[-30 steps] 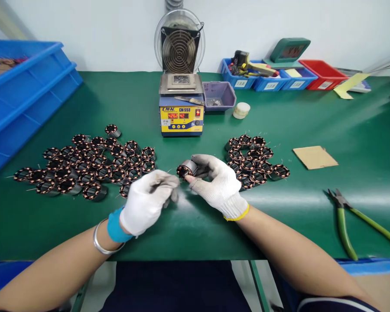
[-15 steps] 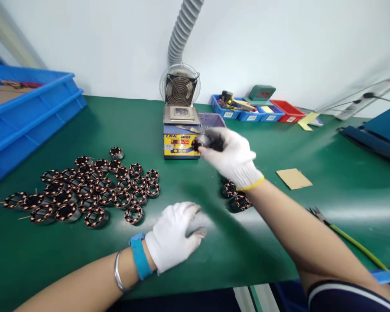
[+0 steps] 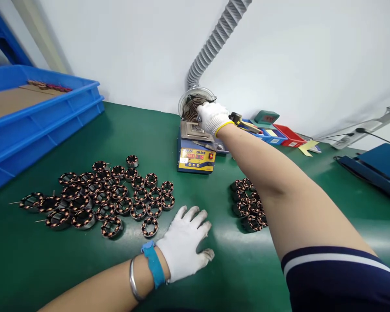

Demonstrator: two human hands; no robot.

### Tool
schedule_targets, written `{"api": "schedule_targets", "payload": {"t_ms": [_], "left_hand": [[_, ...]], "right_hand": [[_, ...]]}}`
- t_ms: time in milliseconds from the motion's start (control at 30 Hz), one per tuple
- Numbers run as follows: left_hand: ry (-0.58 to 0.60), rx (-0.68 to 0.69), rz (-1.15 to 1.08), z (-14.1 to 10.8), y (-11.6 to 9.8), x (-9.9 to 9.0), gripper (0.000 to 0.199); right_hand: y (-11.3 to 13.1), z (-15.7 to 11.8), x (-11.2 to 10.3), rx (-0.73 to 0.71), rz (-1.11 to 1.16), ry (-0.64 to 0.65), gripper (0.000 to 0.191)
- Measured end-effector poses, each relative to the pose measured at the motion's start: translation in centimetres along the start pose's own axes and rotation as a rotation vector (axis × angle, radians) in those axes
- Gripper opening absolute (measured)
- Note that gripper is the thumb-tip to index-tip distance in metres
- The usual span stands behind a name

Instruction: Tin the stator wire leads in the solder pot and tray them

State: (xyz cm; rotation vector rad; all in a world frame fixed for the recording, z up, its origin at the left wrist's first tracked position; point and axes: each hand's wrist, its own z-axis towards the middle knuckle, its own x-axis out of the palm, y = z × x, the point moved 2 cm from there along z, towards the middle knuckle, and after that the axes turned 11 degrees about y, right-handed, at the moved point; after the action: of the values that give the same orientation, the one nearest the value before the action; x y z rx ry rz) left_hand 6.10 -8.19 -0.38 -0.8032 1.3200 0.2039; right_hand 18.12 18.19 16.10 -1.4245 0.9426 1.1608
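My left hand point(image 3: 186, 242), in a white glove, lies on the green table point(image 3: 143, 134) with its fingers spread and nothing in them. Just left of it are several copper-wound rings point(image 3: 118, 190). My right hand point(image 3: 211, 116), also gloved, reaches over the metal top of the blue and yellow solder pot point(image 3: 196, 160), in front of the round fan grille point(image 3: 191, 108). Its fingers are curled, and what they hold is mostly hidden behind the glove. More wound rings point(image 3: 247, 203) stand in a group under my right forearm.
A stack of blue crates point(image 3: 45, 117) stands at the left. A grey hose point(image 3: 214, 41) rises behind the pot. Small blue and red bins point(image 3: 289, 136), a green box point(image 3: 266, 117) and a dark blue folder point(image 3: 377, 169) are at the right.
My right hand has moved up and away, from in front of the pot's display to above its metal top. My left hand's fingers have spread wider. The view has shifted.
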Motion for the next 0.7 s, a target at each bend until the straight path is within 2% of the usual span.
{"api": "schedule_targets", "payload": {"t_ms": [133,400,567,700], "left_hand": [[0.011,-0.001,-0.007,0.1,0.0,-0.1,0.054],[0.022,-0.024,-0.013,0.1,0.0,-0.2,0.056],[-0.068,-0.135,-0.057,0.7,0.5,-0.2,0.061],[-0.226,-0.264,-0.254,1.3,1.0,-0.9,0.065]], "right_hand": [[0.0,0.4,0.8,0.032,-0.117,-0.007,0.044],[0.0,-0.1,0.5,0.054,-0.067,-0.029,0.042],[-0.7,-1.7,-0.8,0.115,0.139,-0.114,0.039],[-0.6,-5.9,-0.7,0.117,0.439,-0.120,0.033]]}}
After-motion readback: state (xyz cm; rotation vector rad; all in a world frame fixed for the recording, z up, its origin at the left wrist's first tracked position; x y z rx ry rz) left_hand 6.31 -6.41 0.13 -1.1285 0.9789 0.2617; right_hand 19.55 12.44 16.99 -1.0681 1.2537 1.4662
